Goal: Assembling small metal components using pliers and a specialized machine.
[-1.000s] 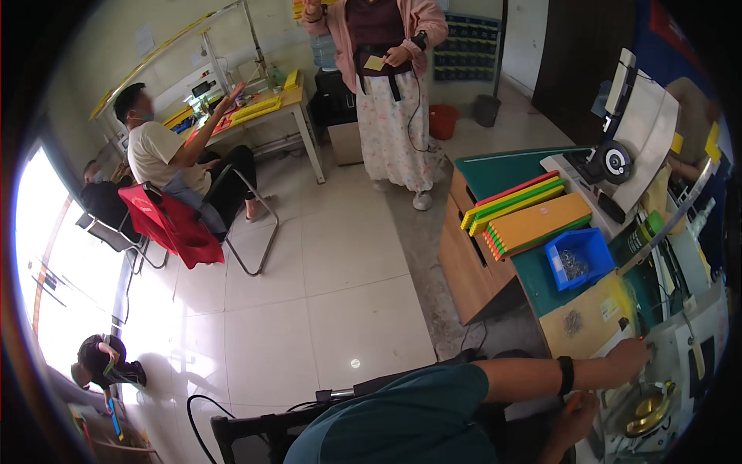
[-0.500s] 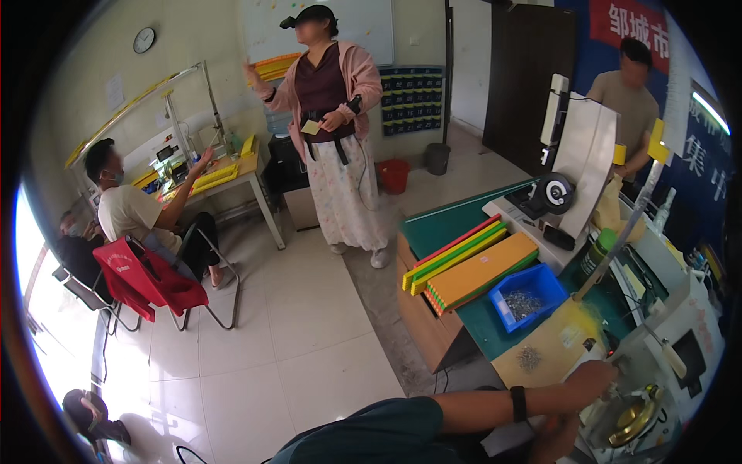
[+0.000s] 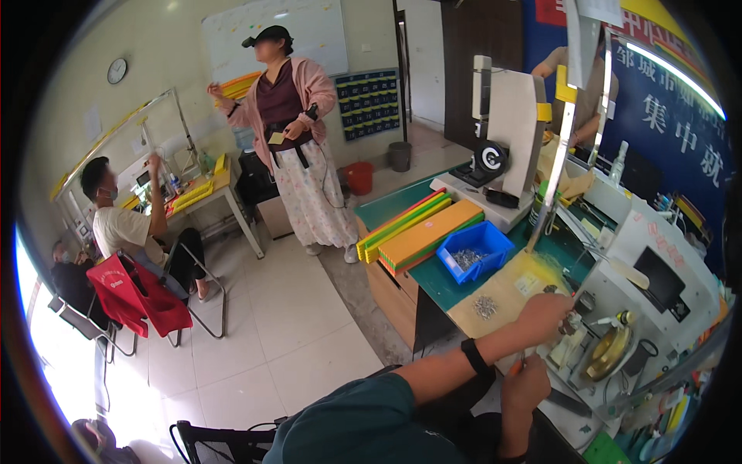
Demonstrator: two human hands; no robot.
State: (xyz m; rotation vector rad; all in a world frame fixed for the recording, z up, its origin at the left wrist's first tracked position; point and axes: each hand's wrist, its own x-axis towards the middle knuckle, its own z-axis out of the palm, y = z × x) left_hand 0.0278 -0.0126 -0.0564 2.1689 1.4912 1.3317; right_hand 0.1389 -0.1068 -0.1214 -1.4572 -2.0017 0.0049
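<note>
My left hand [image 3: 544, 319], a black band at its wrist, reaches to small metal parts on the near side of a white machine [image 3: 653, 255]. Its fingers are curled, and what they hold is hidden. Lower down, my right hand [image 3: 525, 385] is closed around a thin tool with an orange part [image 3: 516, 366]; the rest of it is hidden. Just right of both hands is a round brass-coloured part [image 3: 607, 352] of the machine. A pile of small metal pieces [image 3: 485, 308] lies on a tan board [image 3: 506, 290] beyond my left forearm.
A blue bin [image 3: 475, 251] of metal pieces stands beyond the board, beside stacked orange, green and yellow strips [image 3: 430, 236]. A large grey-white machine [image 3: 514, 131] is at the green table's far end. One person [image 3: 286, 116] stands; others sit at left, and another is behind the table.
My view has swung right, so the room sits further left. My right hand, mostly hidden before, now shows with the orange-parted tool. My left hand stays at the machine.
</note>
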